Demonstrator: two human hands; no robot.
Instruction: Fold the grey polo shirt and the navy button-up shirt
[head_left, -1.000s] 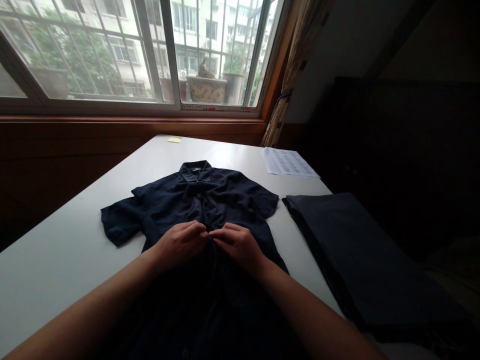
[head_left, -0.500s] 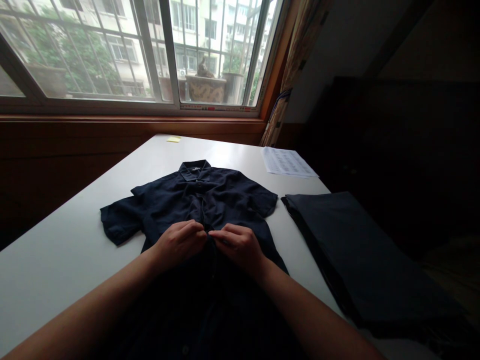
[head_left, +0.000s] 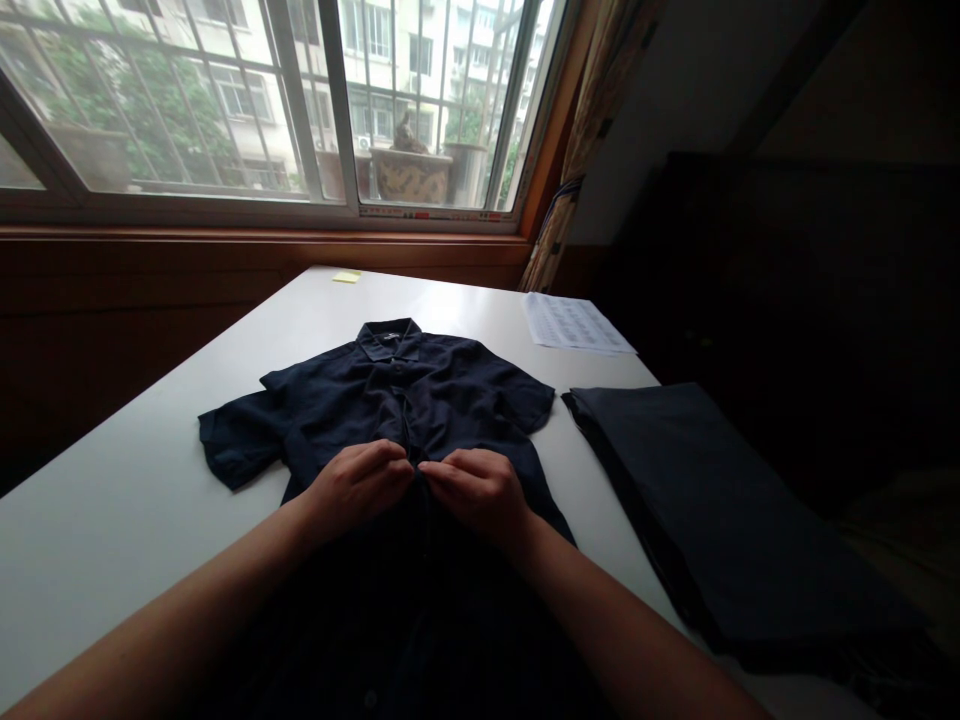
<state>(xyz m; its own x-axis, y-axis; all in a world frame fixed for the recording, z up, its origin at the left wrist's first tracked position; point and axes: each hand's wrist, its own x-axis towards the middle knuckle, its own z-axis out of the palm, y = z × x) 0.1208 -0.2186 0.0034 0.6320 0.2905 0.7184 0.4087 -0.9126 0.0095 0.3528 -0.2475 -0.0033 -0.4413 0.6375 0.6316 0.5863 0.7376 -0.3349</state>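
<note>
A dark navy short-sleeved shirt lies face up, its collar toward the window and its sleeves spread to both sides. At the middle of its front opening, my left hand pinches the cloth edge with curled fingers. My right hand grips the same front strip just beside it, thumb and fingertips pressed together. Both sets of fingertips nearly meet. Whether a button sits between them is hidden by the fingers and the dark cloth. The shirt's lower part is lost in shadow near my body.
The white table carries the shirt. Dark folded cloth lies along its right edge. Printed sheets rest at the far right corner, and a yellow sticky note at the far left. A barred window and a tied curtain stand beyond.
Hardly anything differs. Both hands stay at the same spot on the shirt front, with only a slight shift of the fingers.
</note>
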